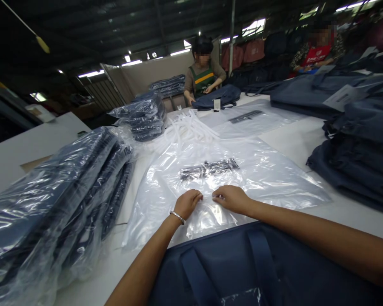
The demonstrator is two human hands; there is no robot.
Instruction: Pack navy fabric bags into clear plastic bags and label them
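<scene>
My left hand (187, 204) and right hand (232, 199) are pinching the clear plastic bag (207, 184) mid-frame, above the navy handbag (228, 261); pulling gently and evenly is probably sparing its film.

Stretches back as a white table (290, 144). Carries wrapped dark blue bags (60, 178) at left, another wrapped stack (143, 117) farther back, clear plastic bags (258, 170) spread flat mid-table, white strips (188, 131) (on plastic or tabletop, hard to tell), piled unwrapped bags (364, 157) at right, and a handled bag (232, 255) nearest.
</scene>
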